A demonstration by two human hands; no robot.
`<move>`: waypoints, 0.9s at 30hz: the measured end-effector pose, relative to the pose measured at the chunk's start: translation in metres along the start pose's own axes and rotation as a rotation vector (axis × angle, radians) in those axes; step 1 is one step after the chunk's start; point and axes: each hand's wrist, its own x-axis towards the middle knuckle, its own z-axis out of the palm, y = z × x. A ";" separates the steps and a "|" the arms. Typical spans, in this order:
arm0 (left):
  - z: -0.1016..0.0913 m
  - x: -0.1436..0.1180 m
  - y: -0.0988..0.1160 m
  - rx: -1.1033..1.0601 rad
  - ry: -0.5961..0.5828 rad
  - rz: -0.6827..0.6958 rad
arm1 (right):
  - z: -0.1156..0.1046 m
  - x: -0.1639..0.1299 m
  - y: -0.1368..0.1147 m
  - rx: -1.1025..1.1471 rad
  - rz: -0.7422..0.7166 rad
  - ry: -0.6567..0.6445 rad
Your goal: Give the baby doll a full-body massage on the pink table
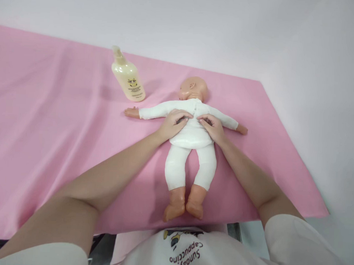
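A baby doll (190,149) in a white suit lies face down on the pink sheet (45,120), head away from me and turned left, arms spread. My left hand (174,123) rests on the left side of its upper back, fingers curled against the cloth. My right hand (212,126) presses the right side of the back in the same way. The fingertips of both hands nearly meet at the doll's spine. Neither hand holds anything.
A cream lotion bottle (127,75) with a pump top stands on the sheet to the left of the doll's head. The sheet's right edge (298,156) drops off near the white wall. My white shirt (187,253) fills the bottom of the view.
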 end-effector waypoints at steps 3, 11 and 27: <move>0.000 0.000 0.000 0.000 0.001 0.000 | 0.000 0.000 0.000 -0.018 0.012 -0.003; -0.001 -0.001 0.000 0.003 -0.003 -0.005 | 0.001 0.000 0.002 -0.019 0.014 -0.003; -0.001 0.000 0.001 0.009 -0.014 -0.020 | 0.001 0.000 0.001 -0.016 0.017 -0.006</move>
